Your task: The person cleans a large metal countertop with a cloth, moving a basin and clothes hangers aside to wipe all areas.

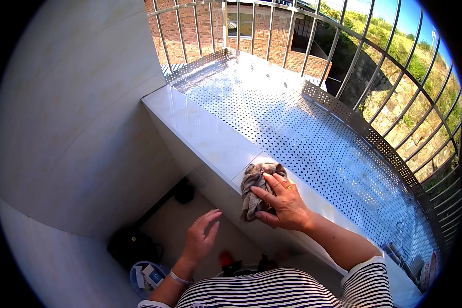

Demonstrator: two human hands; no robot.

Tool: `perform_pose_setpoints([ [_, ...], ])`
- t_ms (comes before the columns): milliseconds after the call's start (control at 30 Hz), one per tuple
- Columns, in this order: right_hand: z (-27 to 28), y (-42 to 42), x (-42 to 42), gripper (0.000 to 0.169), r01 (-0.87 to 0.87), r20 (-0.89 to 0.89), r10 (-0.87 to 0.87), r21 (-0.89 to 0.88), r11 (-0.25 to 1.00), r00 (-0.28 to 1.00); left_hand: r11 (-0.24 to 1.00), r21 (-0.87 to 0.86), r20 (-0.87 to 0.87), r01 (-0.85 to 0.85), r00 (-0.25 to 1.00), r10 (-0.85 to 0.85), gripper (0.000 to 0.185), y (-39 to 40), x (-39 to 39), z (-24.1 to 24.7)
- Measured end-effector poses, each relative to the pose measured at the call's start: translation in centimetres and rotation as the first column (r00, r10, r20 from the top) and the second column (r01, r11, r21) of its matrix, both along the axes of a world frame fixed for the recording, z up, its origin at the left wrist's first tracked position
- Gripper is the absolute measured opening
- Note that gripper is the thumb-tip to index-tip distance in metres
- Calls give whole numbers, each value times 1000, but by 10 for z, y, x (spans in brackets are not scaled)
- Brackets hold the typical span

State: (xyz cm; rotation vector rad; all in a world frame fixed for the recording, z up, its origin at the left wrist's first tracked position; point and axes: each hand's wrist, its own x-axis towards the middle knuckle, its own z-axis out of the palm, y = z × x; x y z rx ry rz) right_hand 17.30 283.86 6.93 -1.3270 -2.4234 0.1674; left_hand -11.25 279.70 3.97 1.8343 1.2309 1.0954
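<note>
My right hand [283, 200] presses a crumpled grey-brown cloth [250, 188] onto the white tiled window ledge [204, 134]. The cloth lies across a tile joint, and part of it hangs over the ledge's inner edge. A ring sits on one finger of that hand. My left hand [203, 233] is in the air below the ledge, holding nothing, with its fingers apart from the thumb. Beyond the ledge stretches a perforated metal sheet [292, 131], with sunlit glare on its far part.
Metal bars [354, 57] enclose the sheet's outer side. A pale wall [69, 115] rises at left. On the floor stand a dark bag-like object [133, 246] and a blue bucket [133, 275] containing packets. Some items, including a red-and-white one [428, 271], rest at the ledge's near right end.
</note>
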Motion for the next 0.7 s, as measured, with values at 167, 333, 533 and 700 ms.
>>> perform_pose_setpoints([
  [167,-15,118,-83,61,156,55,-157,17,988,986,991,-130,84,-29,996,40,24,2,-34,-6],
  [333,-20,121,-109,50,226,-25,-224,108,968,974,990,-97,73,-102,991,109,23,20,-69,-4],
  [533,4,-8,-19,46,170,-33,-167,129,977,985,998,17,5,-62,998,62,23,43,-88,0],
  [700,9,-13,0,48,180,5,-180,12,984,984,991,134,-96,-6,995,19,27,72,-83,6],
])
